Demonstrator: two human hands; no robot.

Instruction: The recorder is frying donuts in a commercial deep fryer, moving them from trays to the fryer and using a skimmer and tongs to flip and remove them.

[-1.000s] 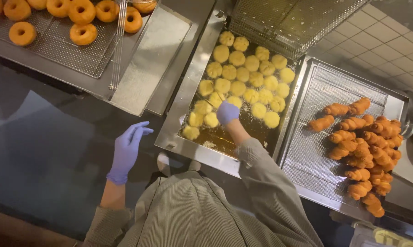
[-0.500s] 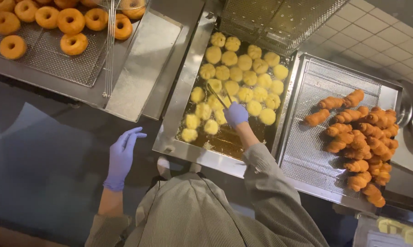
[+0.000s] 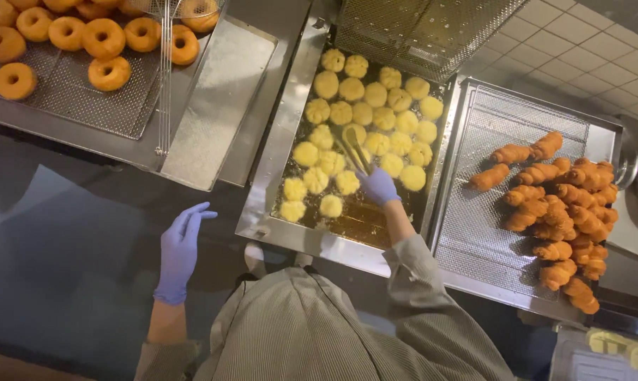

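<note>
Steel fryer vat (image 3: 262, 204), tiled wall, right hand (image 3: 379, 187) grip clenched on sticks (image 3: 353, 148), left hand (image 3: 179, 247) grip released.

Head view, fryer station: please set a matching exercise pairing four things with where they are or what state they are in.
Things:
1. ring doughnuts
2. pale dough rounds
3. twisted brown pastries
4. left hand

Places or states:
A. floating in the fryer oil
B. open in a blue glove, holding nothing
C. on the wire rack at top left
D. piled on the mesh tray at the right

Pairs: 1-C, 2-A, 3-D, 4-B
</note>
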